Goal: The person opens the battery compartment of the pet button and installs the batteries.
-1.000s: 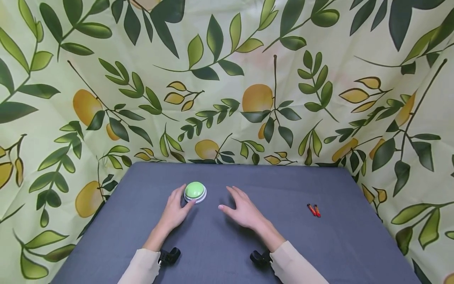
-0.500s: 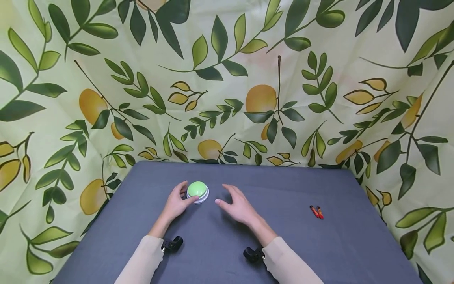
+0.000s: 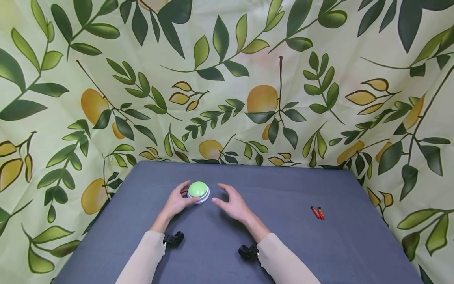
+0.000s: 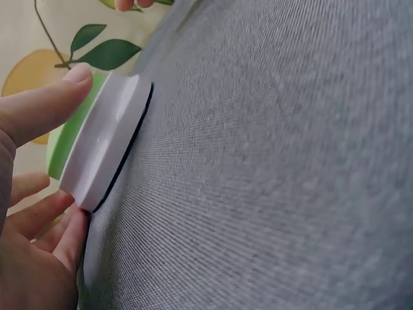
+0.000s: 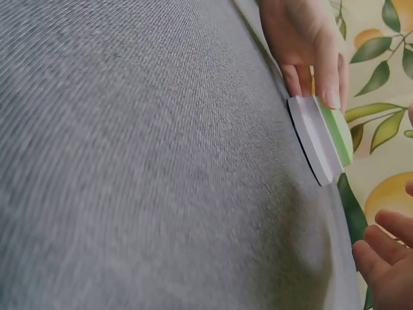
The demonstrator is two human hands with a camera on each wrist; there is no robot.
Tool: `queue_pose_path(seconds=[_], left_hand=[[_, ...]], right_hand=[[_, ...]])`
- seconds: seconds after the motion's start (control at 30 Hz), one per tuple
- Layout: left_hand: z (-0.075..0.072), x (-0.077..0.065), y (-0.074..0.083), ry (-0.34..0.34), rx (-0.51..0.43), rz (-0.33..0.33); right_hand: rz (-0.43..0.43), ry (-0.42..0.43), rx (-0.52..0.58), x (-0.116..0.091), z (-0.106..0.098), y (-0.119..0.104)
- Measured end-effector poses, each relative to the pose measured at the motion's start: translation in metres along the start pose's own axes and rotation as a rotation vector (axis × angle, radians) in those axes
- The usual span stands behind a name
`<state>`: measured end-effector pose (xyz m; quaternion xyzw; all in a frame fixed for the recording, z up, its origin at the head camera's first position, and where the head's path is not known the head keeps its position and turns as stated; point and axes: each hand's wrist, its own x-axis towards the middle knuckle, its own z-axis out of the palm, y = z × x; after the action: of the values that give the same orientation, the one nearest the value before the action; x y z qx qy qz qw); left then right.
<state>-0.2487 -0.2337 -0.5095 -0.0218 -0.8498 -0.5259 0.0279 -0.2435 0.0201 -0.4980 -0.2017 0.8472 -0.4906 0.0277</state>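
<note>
On the grey fabric tabletop (image 3: 340,252), the left hand (image 3: 176,200) grips the round, white, green-domed button (image 3: 198,189); the right hand (image 3: 234,203) is relaxed, empty. We judge the button light, rigid, best held around its sides.

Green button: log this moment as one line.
left hand: grips green button | right hand: beside it, apart, holding nothing | green button: dome up on table | two small red items: table's right side
</note>
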Motion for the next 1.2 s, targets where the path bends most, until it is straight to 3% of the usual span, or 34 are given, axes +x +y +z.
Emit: queue_pose_path(seconds=[0.33, 0.57, 0.9, 1.2], left_hand=[[0.002, 0.008, -0.003, -0.028, 0.014, -0.007], [0.003, 0.004, -0.002, -0.026, 0.036, -0.005], [0.006, -0.006, 0.001, -0.123, 0.039, 0.041], [0.006, -0.011, 0.004, -0.226, -0.050, 0.050]], right_hand=[[-0.011, -0.014, 0.087, 0.012, 0.012, 0.001], [-0.026, -0.035, 0.107, 0.016, 0.018, 0.002], [-0.059, -0.052, 0.177, 0.016, 0.025, 0.008], [-0.089, -0.079, 0.205, 0.013, 0.029, 0.014]])
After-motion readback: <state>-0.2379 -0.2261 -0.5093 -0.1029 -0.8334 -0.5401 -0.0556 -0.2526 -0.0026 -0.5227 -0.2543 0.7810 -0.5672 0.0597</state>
